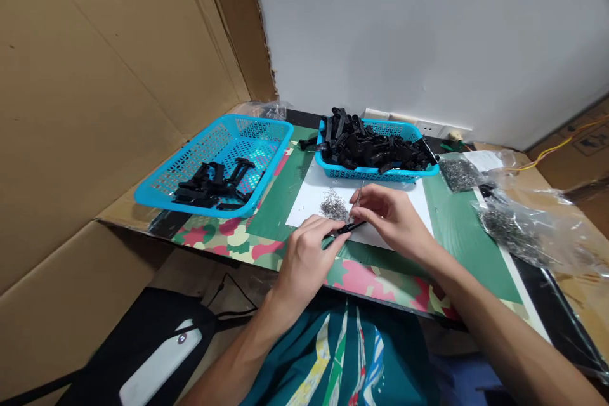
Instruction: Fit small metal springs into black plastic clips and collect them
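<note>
Head view: left hand [308, 246] pinches a black part [353, 226], best held steady; right hand [392, 212], fingertips nearly meeting, contents unclear, works beside metal pieces [333, 205]

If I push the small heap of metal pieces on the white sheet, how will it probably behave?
The heap would probably scatter, as its thin pieces lie loose. It may slide easily, since the white sheet looks flat and smooth.

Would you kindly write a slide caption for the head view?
Left hand holding a black part, right hand beside it, near a pile of silvery pieces.
</note>
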